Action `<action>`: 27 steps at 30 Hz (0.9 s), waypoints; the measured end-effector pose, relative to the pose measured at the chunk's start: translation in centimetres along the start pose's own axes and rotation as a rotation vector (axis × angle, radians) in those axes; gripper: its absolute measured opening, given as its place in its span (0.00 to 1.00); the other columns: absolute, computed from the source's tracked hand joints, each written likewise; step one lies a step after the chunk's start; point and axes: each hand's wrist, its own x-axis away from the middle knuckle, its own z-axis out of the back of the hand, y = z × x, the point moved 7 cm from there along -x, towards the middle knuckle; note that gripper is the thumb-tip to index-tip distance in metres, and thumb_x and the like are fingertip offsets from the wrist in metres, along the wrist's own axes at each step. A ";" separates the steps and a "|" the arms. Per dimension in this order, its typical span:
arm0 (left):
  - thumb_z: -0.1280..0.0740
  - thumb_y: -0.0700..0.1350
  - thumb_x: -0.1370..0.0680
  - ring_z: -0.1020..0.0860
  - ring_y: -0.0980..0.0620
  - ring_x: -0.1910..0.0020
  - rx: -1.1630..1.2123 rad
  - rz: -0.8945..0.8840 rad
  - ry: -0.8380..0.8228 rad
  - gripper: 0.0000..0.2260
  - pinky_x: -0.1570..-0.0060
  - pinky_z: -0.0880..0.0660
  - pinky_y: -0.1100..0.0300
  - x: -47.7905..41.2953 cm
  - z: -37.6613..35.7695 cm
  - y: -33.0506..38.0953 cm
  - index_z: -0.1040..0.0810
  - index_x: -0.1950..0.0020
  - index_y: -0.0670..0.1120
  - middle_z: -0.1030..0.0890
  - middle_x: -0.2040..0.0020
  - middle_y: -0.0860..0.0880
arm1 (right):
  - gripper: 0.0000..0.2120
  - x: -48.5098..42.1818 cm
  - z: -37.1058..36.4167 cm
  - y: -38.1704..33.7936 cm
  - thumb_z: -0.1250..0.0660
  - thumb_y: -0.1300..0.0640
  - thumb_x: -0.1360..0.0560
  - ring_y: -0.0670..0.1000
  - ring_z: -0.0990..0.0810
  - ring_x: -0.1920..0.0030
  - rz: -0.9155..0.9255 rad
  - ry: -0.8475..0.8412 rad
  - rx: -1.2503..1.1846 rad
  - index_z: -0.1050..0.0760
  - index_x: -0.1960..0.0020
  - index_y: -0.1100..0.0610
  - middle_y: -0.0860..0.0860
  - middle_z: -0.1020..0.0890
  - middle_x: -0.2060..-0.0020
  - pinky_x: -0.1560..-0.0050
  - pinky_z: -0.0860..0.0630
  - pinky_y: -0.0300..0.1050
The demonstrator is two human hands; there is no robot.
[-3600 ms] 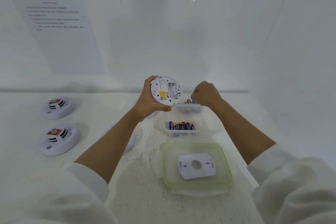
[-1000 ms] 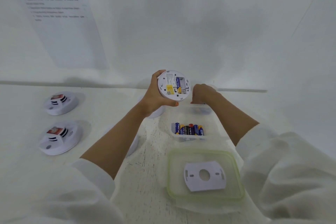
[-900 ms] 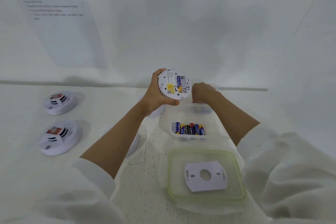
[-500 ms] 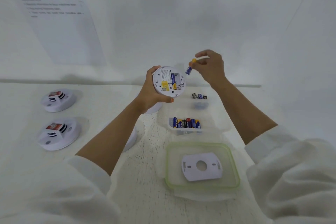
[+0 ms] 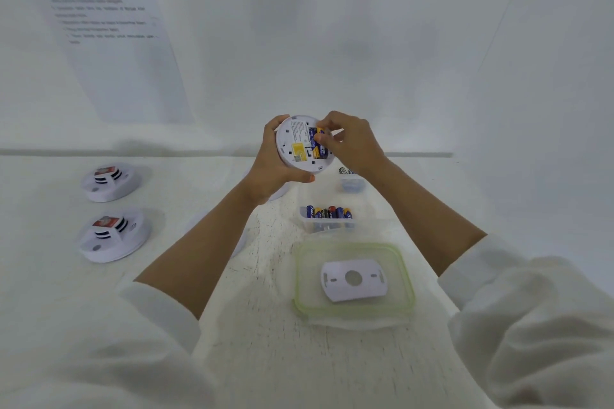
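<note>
We hold smoke detector [image 5: 294,148] raised in left hand [image 5: 269,161], fingers wrapped round rim, back facing us. Right hand [image 5: 354,143] pinches battery [image 5: 320,138] at its open back, just left of fingertips. Long axis runs along slot. Next, likely press inward toward left palm.

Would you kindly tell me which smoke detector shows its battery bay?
The held detector, gripped in the left hand with its back toward the camera. The far-left detector and near-left detector lie front up.
</note>
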 end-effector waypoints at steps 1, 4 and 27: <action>0.30 0.19 0.40 0.26 0.57 0.46 0.000 0.000 0.001 0.43 0.57 0.23 0.67 0.1 -0.1 0.1 0.43 0.34 0.47 0.31 0.43 0.54 | 0.08 0.3 0.0 -0.1 0.33 0.61 0.26 0.52 0.22 0.58 0.003 0.005 0.005 0.23 0.48 0.62 0.59 0.19 0.51 0.58 0.21 0.43; 0.29 0.20 0.41 0.26 0.61 0.47 -0.013 -0.004 0.004 0.44 0.57 0.24 0.68 0.4 -0.3 0.1 0.43 0.34 0.46 0.31 0.43 0.55 | 0.11 1.0 0.3 -0.1 0.34 0.61 0.25 0.54 0.20 0.54 0.007 0.036 0.008 0.22 0.45 0.64 0.59 0.18 0.50 0.53 0.22 0.44; 0.26 0.29 0.44 0.27 0.53 0.42 0.017 0.111 -0.064 0.45 0.57 0.21 0.61 9.7 -1.6 -0.4 0.42 0.33 0.47 0.30 0.39 0.49 | 0.19 10.2 -1.1 0.1 0.33 0.68 0.28 0.51 0.22 0.53 -0.188 -0.204 -0.266 0.30 0.39 0.60 0.55 0.22 0.46 0.53 0.23 0.39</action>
